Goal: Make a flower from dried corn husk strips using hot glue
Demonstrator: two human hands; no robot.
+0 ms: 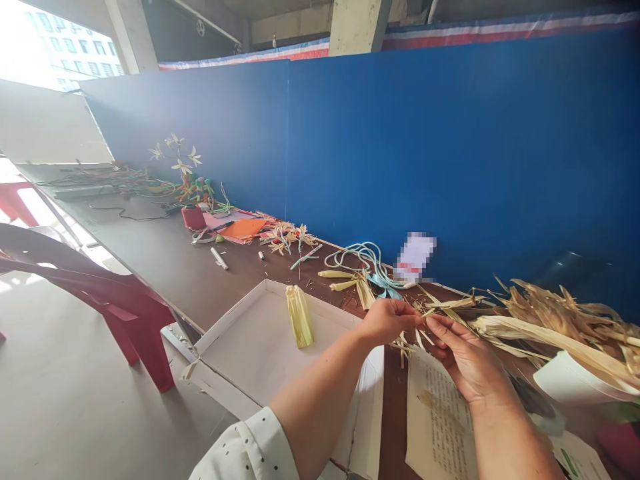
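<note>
Husk strip point(429, 313), pinched, slanting up rightward

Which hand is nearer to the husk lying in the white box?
Left. The left hand is to the right of the husk in the picture, near the right edge of the white box; the right hand is farther right, beyond the left one.

Loose white left sleeve point(250, 448), small scattered dark dots.
</note>
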